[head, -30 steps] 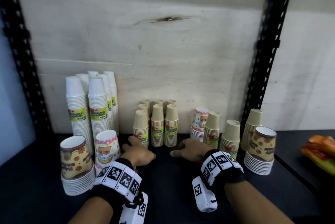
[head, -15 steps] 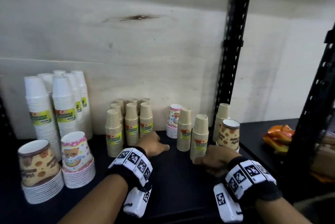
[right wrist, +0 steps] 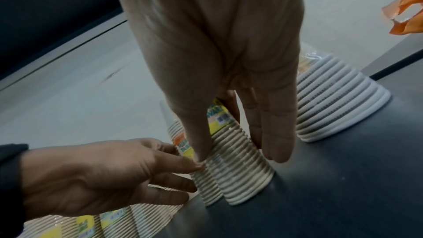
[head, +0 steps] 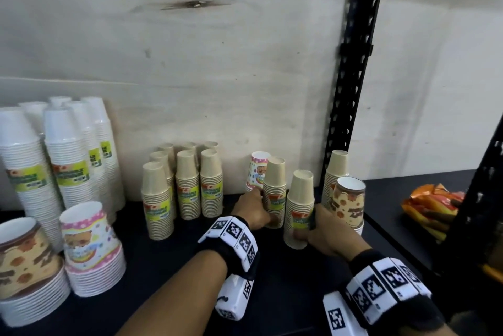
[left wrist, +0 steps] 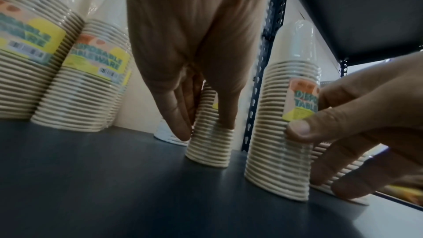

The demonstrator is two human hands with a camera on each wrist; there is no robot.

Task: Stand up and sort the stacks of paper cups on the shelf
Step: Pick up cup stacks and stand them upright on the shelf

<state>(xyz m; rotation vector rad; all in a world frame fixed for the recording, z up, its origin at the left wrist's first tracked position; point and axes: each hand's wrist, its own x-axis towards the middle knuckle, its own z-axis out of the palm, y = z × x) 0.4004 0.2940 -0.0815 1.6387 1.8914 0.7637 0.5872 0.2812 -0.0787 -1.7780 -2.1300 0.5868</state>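
Note:
Two wrapped tan cup stacks stand upright on the dark shelf [head: 272, 295]. My left hand [head: 254, 206] grips the rear tan stack [head: 275, 188] low down, thumb and fingers on either side of it [left wrist: 210, 144]. My right hand [head: 313, 229] grips the nearer tan stack [head: 299, 205], its thumb pressed on the label side [left wrist: 281, 133] and its fingers behind [right wrist: 240, 166]. A pink bear-print stack [head: 258, 169] stands just behind the left hand. Another tan stack [head: 336, 172] and a brown-print stack [head: 349, 202] are right of the right hand.
Tall white stacks [head: 65, 156] fill the back left, with a group of tan stacks [head: 185, 186] mid-shelf. A pink bear-print stack [head: 89, 248] and a brown-print stack [head: 24, 267] sit front left. A black upright post [head: 351, 77] rises at the right, with orange packets [head: 432, 207] beyond it.
Both hands left the bare shelf and moved right and forward. Each has taken hold of a tan stack. The head view has swung to the right.

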